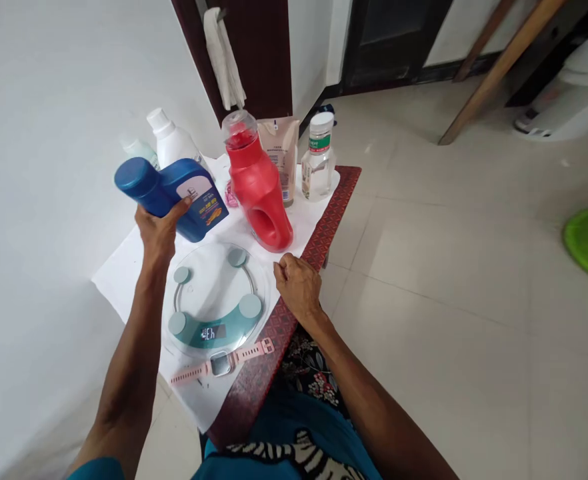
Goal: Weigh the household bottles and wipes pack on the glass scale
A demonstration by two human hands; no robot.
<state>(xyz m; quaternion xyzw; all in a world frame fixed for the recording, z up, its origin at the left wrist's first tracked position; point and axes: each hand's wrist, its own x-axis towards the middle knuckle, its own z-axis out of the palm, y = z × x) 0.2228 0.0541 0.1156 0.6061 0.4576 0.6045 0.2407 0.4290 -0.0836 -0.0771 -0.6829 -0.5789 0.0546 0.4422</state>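
My left hand (158, 230) is wrapped round the neck of a blue bottle (187, 200) with a blue cap, held tilted above the table's left side. A round glass bathroom scale (214, 287) with a lit digital display lies below it, with nothing on its glass. My right hand (299, 287) rests at the table's edge, right of the scale, fingers curled; whether anything is inside cannot be seen. A red detergent bottle (260, 187) with a clear cap stands just beyond it. In front of the scale lies a pink-strapped watch (221, 363).
Along the back stand a white bottle (174, 140), a beige pouch (284, 153) and a clear jar (319, 160) with a white lid. White paper covers the red patterned table (324, 233). A wall borders the left, tiled floor the right. A towel (223, 60) hangs behind.
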